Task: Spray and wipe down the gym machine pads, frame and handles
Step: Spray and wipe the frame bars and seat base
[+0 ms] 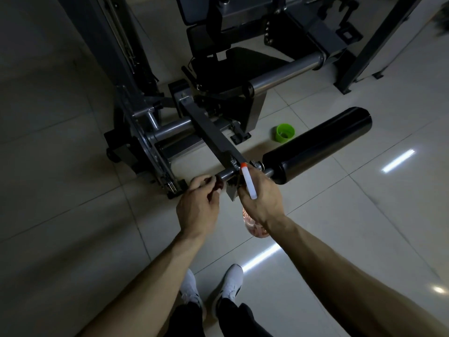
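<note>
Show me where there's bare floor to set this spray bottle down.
Bare pale floor tile lies right of the right hand gripping the clear spray bottle, below the black cylindrical roller pad; also left of the left hand, beside the dark steel frame base. Crowded: around the green plastic cup and the chrome bar between the hands.

glossy black roller pad, polished metal bar, shiny floor tiles

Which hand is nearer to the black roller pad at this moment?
Right. The right hand, holding the spray bottle, is beside the near end of the roller pad. The left hand is farther, at the bare end of the bar beyond the frame arm.
</note>
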Tool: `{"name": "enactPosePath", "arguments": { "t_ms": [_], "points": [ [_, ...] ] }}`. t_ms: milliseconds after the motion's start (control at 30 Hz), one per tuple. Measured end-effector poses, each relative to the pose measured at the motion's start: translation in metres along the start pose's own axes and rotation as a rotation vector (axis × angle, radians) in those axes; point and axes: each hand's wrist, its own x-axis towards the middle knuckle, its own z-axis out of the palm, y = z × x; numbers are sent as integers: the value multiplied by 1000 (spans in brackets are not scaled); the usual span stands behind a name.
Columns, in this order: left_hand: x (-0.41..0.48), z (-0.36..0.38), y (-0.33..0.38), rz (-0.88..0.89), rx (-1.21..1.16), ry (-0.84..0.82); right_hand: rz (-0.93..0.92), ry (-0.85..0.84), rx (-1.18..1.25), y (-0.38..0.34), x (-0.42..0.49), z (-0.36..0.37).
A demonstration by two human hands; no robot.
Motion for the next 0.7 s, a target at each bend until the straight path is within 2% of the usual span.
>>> {"name": "enactPosePath", "arguments": {
  "t_ms": [100,267,400,467,533,600,700],
  "points": [
    [1,-6,-12,57,87,22,3,-2,-8,-1,0,-1],
    [26,-20,-2,-95,-83,48,6,-3,0,-1,2,-1],
    [25,-5,2,51,135,-28,14,16,-7,0,2,-1],
    [7,6,-12,58,302,-105,9,21,-2,1,2,-1],
    [-21,8,-29,53,363,-143,10,12,21,0,1,-1],
    [-32,1,-38,89,285,-99,20,12,23,1,1,0],
    [-6,-20,-17,69,96,73,12,15,43,1,0,2]
  ]
}}
